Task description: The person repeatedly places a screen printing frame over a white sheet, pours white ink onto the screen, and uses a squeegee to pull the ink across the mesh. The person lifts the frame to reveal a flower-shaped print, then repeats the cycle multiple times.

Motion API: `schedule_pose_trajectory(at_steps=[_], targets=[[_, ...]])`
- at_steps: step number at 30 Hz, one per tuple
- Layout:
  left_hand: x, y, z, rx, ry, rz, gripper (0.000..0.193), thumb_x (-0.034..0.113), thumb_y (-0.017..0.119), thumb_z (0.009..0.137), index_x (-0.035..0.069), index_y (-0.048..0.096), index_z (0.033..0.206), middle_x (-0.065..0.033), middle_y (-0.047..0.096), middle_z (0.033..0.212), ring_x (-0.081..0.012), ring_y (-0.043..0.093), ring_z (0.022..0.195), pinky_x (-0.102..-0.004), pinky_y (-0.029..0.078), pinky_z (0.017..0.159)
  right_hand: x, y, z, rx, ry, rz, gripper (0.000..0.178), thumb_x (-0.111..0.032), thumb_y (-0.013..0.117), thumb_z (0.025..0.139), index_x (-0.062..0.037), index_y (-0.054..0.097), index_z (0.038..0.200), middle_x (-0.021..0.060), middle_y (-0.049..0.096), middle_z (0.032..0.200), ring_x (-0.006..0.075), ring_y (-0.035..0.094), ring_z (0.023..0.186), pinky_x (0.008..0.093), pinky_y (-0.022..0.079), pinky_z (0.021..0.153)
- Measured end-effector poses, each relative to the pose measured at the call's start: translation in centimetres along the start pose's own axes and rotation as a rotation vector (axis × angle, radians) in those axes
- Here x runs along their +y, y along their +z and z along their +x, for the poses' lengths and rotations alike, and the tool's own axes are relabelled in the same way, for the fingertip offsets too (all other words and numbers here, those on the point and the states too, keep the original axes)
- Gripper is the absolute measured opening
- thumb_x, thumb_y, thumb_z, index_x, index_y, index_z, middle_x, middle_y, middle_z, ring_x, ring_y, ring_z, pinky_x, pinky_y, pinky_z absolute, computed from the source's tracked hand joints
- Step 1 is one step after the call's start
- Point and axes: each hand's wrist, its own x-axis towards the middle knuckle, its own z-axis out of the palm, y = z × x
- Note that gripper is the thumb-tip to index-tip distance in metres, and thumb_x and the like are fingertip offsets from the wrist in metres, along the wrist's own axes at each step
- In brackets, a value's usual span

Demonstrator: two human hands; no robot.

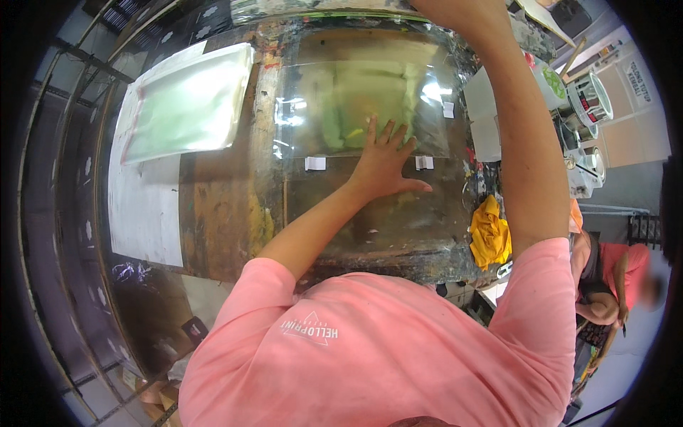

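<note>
My left hand [384, 162] lies flat with its fingers spread over the near edge of a clear plastic sheet [302, 107]. Under that sheet, the dark board [384, 220] has a greenish, shiny patch. Small white tabs [315, 164] sit along the sheet's near edge, and another white tab [448, 109] is at its right side. My right forearm reaches far across the table's right side, and the hand itself is cut off by the upper edge of the view. Whatever the right hand touches is hidden.
At left, a stack of clear sheets [192, 107] rests on white paper [146, 213]. A yellow cloth [489, 233] lies by the table's right edge. Tubs [589, 99] and containers stand beyond my right arm. Another person [619, 274] is at far right; a metal rack [60, 142] stands left.
</note>
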Motion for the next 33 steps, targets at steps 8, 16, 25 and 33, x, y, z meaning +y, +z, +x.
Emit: schedule_pose_trajectory(at_steps=[8, 16, 25, 33], targets=[[-1.3, -3.9, -0.9, 0.221, -0.199, -0.208, 0.100, 0.068, 0.085, 0.076, 0.001, 0.061, 0.145, -0.0183, 0.064, 0.141, -0.0378, 0.055, 0.138, -0.0562, 0.036, 0.122, 0.1, 1.8, -0.1, 0.082, -0.119, 0.045, 0.052, -0.047, 0.060, 0.092, 0.0017, 0.072, 0.079, 0.0232, 0.071, 0.082, 0.0438, 0.069, 0.082, 0.0522, 0.049, 0.083], [-6.5, -20.6, -1.9, 0.571, -0.605, -1.134, 0.091, 0.024, 0.097, 0.078, -0.009, 0.049, 0.147, -0.0157, 0.074, 0.111, -0.0196, 0.072, 0.104, -0.0316, 0.059, 0.087, -1.0, 3.5, -7.7, 0.019, -0.096, -0.112, 0.061, -0.054, 0.061, 0.097, -0.0017, 0.068, 0.128, 0.0189, 0.074, 0.093, 0.0372, 0.071, 0.088, 0.0501, 0.049, 0.083], [-5.6, -10.4, -11.3, 0.260, -0.807, -0.209, 0.101, 0.060, 0.099, 0.058, 0.002, 0.068, 0.135, -0.0126, 0.066, 0.123, -0.0300, 0.061, 0.119, -0.0467, 0.044, 0.105, -0.3, 8.0, -19.9, -0.504, -0.102, 0.234, 0.037, -0.045, 0.072, 0.096, -0.0085, 0.076, 0.104, 0.0135, 0.068, 0.101, 0.0365, 0.065, 0.094, 0.0490, 0.051, 0.081], [-6.4, -7.7, -12.9, 0.189, -0.753, 0.017, 0.110, 0.071, 0.094, 0.050, 0.005, 0.071, 0.134, -0.0097, 0.057, 0.120, -0.0289, 0.050, 0.120, -0.0465, 0.029, 0.108, -2.0, 11.0, -24.6, -0.550, -0.031, 0.179, 0.035, -0.040, 0.077, 0.091, -0.0104, 0.074, 0.109, 0.0085, 0.068, 0.098, 0.0306, 0.068, 0.092, 0.0458, 0.057, 0.074]])
